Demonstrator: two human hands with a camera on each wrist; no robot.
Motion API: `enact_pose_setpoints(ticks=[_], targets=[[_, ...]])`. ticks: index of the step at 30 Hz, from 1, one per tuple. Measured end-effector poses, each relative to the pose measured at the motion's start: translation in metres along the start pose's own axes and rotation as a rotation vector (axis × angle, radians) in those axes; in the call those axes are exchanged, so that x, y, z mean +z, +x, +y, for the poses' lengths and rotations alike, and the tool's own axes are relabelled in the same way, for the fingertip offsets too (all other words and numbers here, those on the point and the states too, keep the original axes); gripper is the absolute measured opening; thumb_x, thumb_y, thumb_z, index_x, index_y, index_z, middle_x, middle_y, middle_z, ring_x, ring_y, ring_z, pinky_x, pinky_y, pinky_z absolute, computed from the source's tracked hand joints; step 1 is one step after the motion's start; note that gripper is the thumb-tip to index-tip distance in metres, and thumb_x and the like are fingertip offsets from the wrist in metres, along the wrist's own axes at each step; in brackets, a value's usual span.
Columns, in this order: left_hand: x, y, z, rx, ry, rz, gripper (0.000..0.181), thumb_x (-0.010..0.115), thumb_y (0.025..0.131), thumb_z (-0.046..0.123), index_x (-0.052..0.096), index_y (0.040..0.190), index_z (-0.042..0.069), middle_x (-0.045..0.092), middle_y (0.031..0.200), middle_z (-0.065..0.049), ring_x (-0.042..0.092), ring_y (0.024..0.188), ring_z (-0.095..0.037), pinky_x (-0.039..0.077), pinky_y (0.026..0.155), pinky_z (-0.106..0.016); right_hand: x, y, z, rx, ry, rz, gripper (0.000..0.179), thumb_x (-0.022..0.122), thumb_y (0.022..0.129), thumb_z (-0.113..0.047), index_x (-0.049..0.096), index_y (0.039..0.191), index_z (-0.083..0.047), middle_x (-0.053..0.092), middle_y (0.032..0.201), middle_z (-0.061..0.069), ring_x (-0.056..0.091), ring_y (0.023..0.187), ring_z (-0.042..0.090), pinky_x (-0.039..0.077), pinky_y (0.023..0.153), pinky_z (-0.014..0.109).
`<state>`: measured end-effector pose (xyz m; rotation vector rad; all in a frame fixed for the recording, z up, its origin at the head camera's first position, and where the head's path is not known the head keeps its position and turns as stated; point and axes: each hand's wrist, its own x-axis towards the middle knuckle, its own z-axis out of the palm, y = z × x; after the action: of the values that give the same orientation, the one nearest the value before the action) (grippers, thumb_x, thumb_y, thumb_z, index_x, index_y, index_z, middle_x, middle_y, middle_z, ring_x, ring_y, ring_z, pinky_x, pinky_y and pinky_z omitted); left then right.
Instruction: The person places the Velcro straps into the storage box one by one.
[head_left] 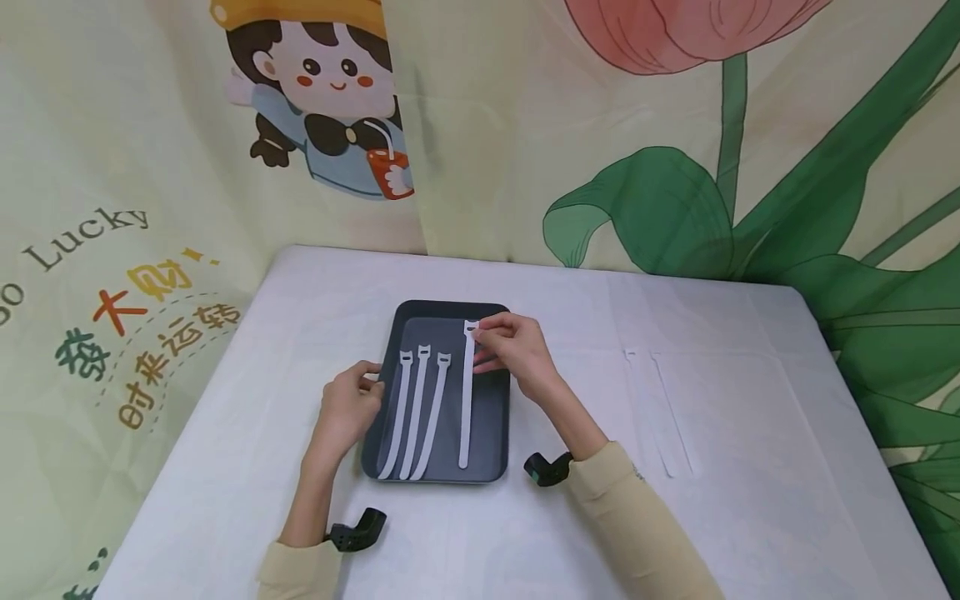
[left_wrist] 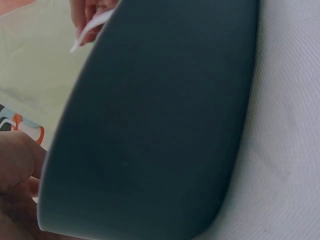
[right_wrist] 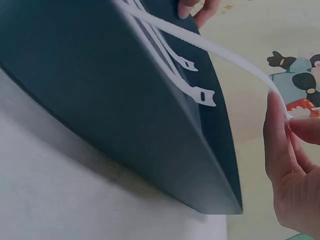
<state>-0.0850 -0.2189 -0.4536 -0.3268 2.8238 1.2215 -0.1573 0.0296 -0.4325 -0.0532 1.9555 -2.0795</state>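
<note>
A dark grey tray [head_left: 487, 467] lies on the white table. My left hand [head_left: 351, 406] grips its left rim; in the right wrist view the thumb [right_wrist: 185, 9] shows over that rim. With thumb and fingertips, my right hand [head_left: 519, 350] pinches the slotted head end of a white hook-and-loop cable tie [head_left: 466, 417]. This tie [right_wrist: 215, 47] bows upward from the tray in the right wrist view. Left of it, several more white cable ties [head_left: 423, 417] lie side by side in the tray, slotted heads toward the far end. The left wrist view shows mostly the tray's outer wall [left_wrist: 150, 120].
On the white table [head_left: 750, 517], right of the tray, two faint white strips [head_left: 677, 425] lie apart, hard to make out against the cloth. A printed curtain [head_left: 480, 167] hangs behind the table's far edge. Each wrist wears a black camera [head_left: 547, 469].
</note>
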Motion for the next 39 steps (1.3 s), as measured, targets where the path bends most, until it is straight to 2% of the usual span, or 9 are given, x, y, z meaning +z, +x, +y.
enact_pose_setpoints(ticks=[6,13,27,39], targets=[[0.000,0.001,-0.001,-0.008,0.002,0.004,0.034,0.055,0.100,0.006,0.062,0.131,-0.006,0.072,0.104,-0.027,0.070,0.084,-0.031,0.055,0.067,-0.038,0.008,0.005,0.011,0.021,-0.051,-0.016,0.021,0.068,0.097,-0.005,0.066,0.114,0.006,0.075,0.100,0.020,0.074,0.068,0.021,0.062,0.068,0.043],[-0.001,0.000,-0.002,0.003,-0.004,0.005,0.035,0.055,0.099,0.006,0.062,0.131,-0.006,0.072,0.105,-0.027,0.071,0.086,-0.033,0.056,0.069,-0.040,0.014,0.009,0.017,0.001,-0.174,-0.008,0.017,0.066,0.098,-0.004,0.067,0.111,0.006,0.076,0.101,0.022,0.076,0.073,0.027,0.062,0.065,0.041],[0.000,0.000,-0.003,0.014,-0.013,0.003,0.034,0.055,0.099,0.006,0.063,0.131,-0.005,0.073,0.104,-0.027,0.071,0.087,-0.033,0.056,0.070,-0.041,0.029,0.016,0.018,0.005,-0.386,0.034,0.011,0.066,0.096,0.001,0.067,0.103,0.008,0.074,0.090,0.024,0.076,0.071,0.034,0.062,0.062,0.041],[0.000,0.000,-0.003,0.021,-0.001,0.007,0.033,0.056,0.099,0.005,0.064,0.129,-0.005,0.073,0.103,-0.026,0.072,0.087,-0.034,0.057,0.070,-0.041,0.034,0.022,0.027,-0.036,-0.586,0.004,0.010,0.068,0.094,0.002,0.068,0.101,0.009,0.074,0.082,0.019,0.073,0.061,0.028,0.059,0.053,0.032]])
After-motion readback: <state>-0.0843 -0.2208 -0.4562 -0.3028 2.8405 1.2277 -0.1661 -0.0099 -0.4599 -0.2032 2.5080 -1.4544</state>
